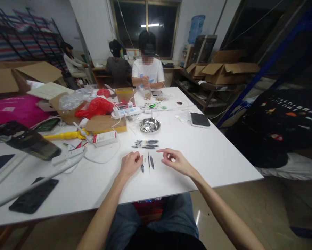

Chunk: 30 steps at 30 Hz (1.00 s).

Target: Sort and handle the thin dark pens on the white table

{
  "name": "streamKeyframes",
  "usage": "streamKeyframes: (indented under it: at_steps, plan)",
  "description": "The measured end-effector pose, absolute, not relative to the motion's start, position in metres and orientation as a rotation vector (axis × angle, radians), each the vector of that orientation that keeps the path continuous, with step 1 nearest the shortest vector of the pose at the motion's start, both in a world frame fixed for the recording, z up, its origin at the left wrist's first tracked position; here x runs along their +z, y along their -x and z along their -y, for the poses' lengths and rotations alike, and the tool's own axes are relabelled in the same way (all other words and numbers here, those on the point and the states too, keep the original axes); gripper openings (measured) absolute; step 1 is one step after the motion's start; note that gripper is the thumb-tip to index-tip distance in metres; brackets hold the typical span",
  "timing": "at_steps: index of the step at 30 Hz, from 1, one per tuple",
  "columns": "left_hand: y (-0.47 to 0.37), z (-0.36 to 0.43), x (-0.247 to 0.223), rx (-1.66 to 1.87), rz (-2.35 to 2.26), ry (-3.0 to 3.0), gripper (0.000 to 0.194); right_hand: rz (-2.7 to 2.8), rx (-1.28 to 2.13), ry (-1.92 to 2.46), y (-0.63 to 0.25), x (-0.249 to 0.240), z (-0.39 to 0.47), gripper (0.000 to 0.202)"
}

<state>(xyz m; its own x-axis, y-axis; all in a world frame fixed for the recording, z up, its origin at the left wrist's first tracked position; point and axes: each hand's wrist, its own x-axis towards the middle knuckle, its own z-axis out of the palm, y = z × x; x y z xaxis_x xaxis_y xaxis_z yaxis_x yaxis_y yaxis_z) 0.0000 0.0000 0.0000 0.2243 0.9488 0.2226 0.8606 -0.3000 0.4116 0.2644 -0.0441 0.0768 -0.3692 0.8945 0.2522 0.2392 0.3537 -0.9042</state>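
On the white table [197, 156], my left hand [131, 163] lies with its fingers curled in; anything inside them is hidden. Beside its fingertips is a short dark pen part [142, 168]. A tiny spring-like piece [145, 160], a thin pen refill [149, 162] and a dark pen barrel [152, 162] lie apart between my hands. My right hand [176, 160] hovers to the right of them, index finger stretched out and thumb apart, holding nothing. Just beyond, several black pens [147, 143] lie side by side. Behind them stands a round metal bowl [150, 125] with small dark pieces in it.
A power strip [126, 111], cables, a small white box [104, 138] and red bags [96, 107] crowd the left. A bottle [27, 140] and a phone [34, 195] lie nearer. A black-topped device [199, 119] sits right. A co-worker [148, 73] sits opposite.
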Motion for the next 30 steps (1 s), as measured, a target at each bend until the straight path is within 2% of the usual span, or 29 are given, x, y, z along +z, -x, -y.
streamKeyframes:
  at_steps: [4, 7, 9, 14, 25, 30]
  plan:
    - [-0.001, -0.002, 0.0, 0.691, -1.595, -2.416, 0.034, 2.242, 0.745, 1.065, -0.228, 0.018, 0.027, 0.084]
    - [0.0, -0.003, -0.002, 0.727, -1.559, -2.418, 0.033, 2.367, 0.686, 1.113, -0.222, 0.008, 0.02, 0.108]
    - [0.001, -0.004, -0.003, 0.737, -1.551, -2.414, 0.032, 2.386, 0.678, 1.124, -0.222, 0.009, 0.016, 0.117]
    - [0.002, -0.005, -0.007, 0.736, -1.559, -2.436, 0.032, 2.429, 0.673, 1.122, -0.221, 0.011, 0.011, 0.123]
    - [0.003, -0.005, -0.007, 0.742, -1.558, -2.433, 0.027, 2.503, 0.675, 1.138, -0.219, 0.014, 0.005, 0.119]
    - [0.004, -0.005, -0.003, 0.759, -1.581, -2.334, 0.014, 2.519, 0.659, 1.175, -0.218, 0.011, 0.004, 0.117]
